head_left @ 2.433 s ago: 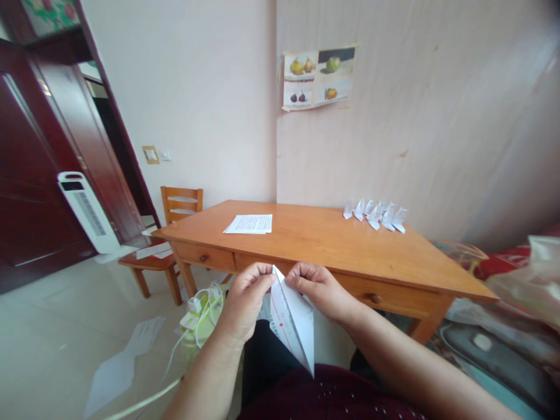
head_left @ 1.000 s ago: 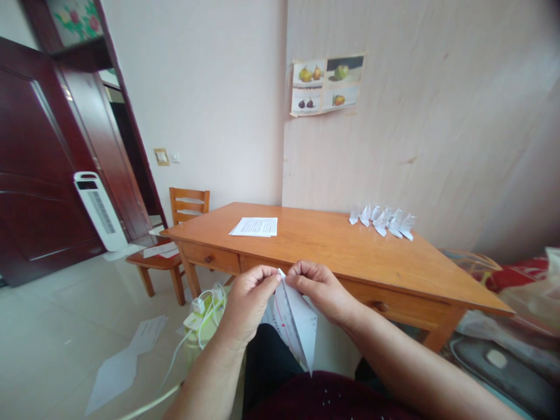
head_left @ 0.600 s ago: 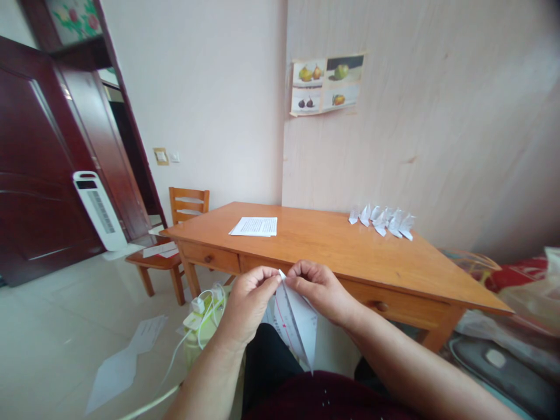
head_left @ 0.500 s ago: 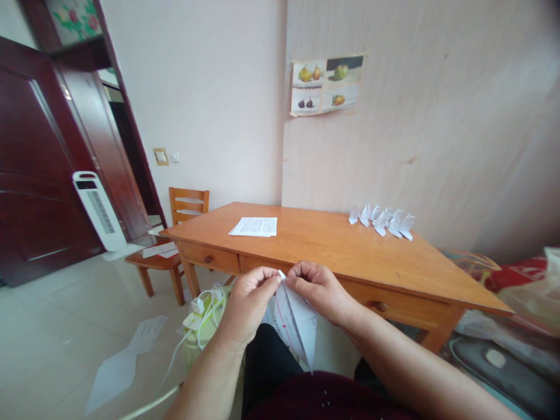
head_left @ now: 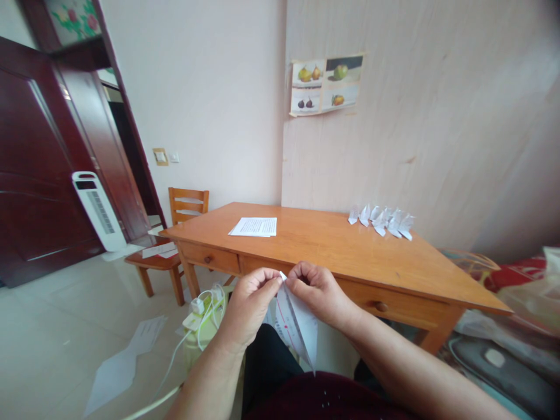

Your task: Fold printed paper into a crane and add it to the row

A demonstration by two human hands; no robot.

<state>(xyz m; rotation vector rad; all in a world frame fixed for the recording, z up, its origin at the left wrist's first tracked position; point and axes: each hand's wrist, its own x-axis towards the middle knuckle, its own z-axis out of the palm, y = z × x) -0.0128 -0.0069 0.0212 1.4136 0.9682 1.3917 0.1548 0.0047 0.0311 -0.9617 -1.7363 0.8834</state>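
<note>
White folded paper (head_left: 306, 325), top pinched in fingers (head_left: 265, 274), left hand (head_left: 248, 300) beside right hand (head_left: 320, 293), forearms (head_left: 396, 344) converging

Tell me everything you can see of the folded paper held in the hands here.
The folded paper looks thin and white, with a red line, a small red star and dark print on its left part. A paler flap lies right of a slanting edge. It hangs tilted above the lap, narrowing to a tip at each end. The left hand and right hand pinch it near the top; whether its lower tip touches clothing is unclear.
</note>
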